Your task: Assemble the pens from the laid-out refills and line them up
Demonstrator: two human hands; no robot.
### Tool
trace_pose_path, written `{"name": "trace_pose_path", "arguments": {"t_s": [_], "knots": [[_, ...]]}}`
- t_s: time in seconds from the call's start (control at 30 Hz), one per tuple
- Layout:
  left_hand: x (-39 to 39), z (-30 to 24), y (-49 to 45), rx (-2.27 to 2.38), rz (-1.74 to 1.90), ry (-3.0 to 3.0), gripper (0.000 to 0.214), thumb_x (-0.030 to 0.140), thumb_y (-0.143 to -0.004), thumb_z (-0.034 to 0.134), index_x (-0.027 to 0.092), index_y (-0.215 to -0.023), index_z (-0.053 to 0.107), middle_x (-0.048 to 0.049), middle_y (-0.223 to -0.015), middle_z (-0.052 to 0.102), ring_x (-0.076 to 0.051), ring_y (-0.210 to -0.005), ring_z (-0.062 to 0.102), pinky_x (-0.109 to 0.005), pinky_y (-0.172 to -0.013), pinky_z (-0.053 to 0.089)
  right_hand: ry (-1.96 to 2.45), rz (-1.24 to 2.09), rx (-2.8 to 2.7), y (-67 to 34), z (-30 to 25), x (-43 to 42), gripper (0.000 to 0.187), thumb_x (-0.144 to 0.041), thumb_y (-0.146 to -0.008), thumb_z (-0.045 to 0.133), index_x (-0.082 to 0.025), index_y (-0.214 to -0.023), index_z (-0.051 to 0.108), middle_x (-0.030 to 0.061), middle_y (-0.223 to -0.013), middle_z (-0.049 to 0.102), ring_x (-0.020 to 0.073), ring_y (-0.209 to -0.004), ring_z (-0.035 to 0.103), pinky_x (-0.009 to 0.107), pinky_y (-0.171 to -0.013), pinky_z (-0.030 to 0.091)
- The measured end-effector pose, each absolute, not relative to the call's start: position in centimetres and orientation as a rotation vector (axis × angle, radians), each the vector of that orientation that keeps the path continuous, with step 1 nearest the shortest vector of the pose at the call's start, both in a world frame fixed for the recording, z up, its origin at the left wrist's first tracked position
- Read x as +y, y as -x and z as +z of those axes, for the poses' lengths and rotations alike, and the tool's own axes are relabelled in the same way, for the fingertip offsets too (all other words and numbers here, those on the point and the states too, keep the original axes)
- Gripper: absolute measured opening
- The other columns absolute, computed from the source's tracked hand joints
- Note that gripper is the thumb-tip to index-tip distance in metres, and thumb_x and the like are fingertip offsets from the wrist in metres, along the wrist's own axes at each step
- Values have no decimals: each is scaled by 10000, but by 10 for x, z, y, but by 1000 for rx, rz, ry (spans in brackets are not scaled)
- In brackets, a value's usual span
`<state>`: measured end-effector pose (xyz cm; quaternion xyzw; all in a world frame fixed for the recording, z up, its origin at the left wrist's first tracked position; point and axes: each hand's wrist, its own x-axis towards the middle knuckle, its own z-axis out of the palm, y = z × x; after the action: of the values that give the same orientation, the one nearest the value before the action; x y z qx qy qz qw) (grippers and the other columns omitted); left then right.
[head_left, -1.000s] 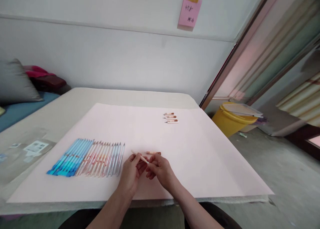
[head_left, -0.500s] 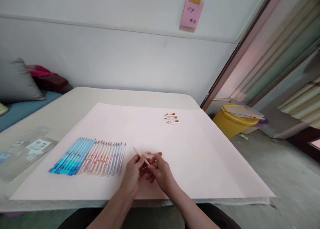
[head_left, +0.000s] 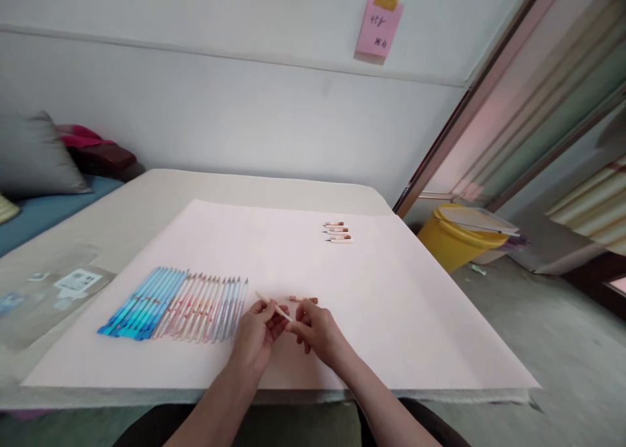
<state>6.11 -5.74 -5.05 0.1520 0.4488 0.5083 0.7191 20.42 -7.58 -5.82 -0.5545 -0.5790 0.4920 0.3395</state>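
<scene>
My left hand [head_left: 257, 337] and my right hand [head_left: 317, 333] meet near the front edge of a pale pink sheet [head_left: 391, 317]. Both pinch a thin pale pen barrel [head_left: 272, 307] that slants up to the left. Just beyond my right fingers lies a small orange pen cap [head_left: 303, 299]. To the left, a neat row of several pens [head_left: 176, 298] lies side by side, blue ones at the left, pinkish and grey ones at the right. Three small orange-and-white pen parts [head_left: 337, 232] lie farther back on the sheet.
The sheet covers a beige table [head_left: 147, 199]. Clear plastic bags with labels [head_left: 49, 290] lie at the table's left. A grey cushion [head_left: 34, 157] sits on a blue seat at far left. A yellow bin [head_left: 457, 238] stands on the floor at right. A pink note [head_left: 379, 27] hangs on the wall.
My hands shifted slightly on the pen barrel while staying together; the barrel's tilt changed a little. The view moved a bit. Nothing else on the sheet moved.
</scene>
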Motion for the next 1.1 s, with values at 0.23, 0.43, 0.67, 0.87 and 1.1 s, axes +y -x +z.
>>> {"name": "trace_pose_path", "arguments": {"t_s": [0.23,0.43,0.67,0.87,1.1], "knots": [[-47,-50,-51,992,1197,-184,124,55,-785,551,123,-681,547,-86,-749,628,-156,-736,640,-251,-613,544,1876,290,-1824,-225,-60,-66,118,-232,-867,461,-211,-874,577,48,-892,602,145,-684,575,230,-549,366],[-43,-47,-46,999,1232,-178,120,55,-777,565,125,-679,554,-79,-738,626,-144,-720,636,-245,-624,544,1827,288,-1982,-220,-78,-61,191,-96,-848,426,-187,-791,583,55,-850,565,136,-706,552,226,-579,362],[-36,-45,-41,1022,1376,-229,139,75,-778,564,123,-650,543,-70,-734,619,-132,-707,628,-242,-627,538,1502,546,-1877,-217,-66,-59,184,-70,-805,467,-187,-801,608,36,-827,577,140,-749,553,239,-668,408],[-37,-50,-46,1045,1362,-289,127,112,-760,601,128,-652,536,-63,-720,622,-138,-721,630,-265,-662,534,1430,577,-1915,-212,-58,-65,187,-73,-810,475,-191,-834,618,37,-838,571,138,-746,548,241,-662,413],[-44,-50,-54,1096,1316,-406,134,221,-719,667,140,-697,563,-60,-751,650,-125,-713,627,-235,-661,503,1446,562,-1924,-209,-57,-72,166,-132,-848,472,-200,-847,624,35,-835,552,130,-735,543,232,-656,412]]}}
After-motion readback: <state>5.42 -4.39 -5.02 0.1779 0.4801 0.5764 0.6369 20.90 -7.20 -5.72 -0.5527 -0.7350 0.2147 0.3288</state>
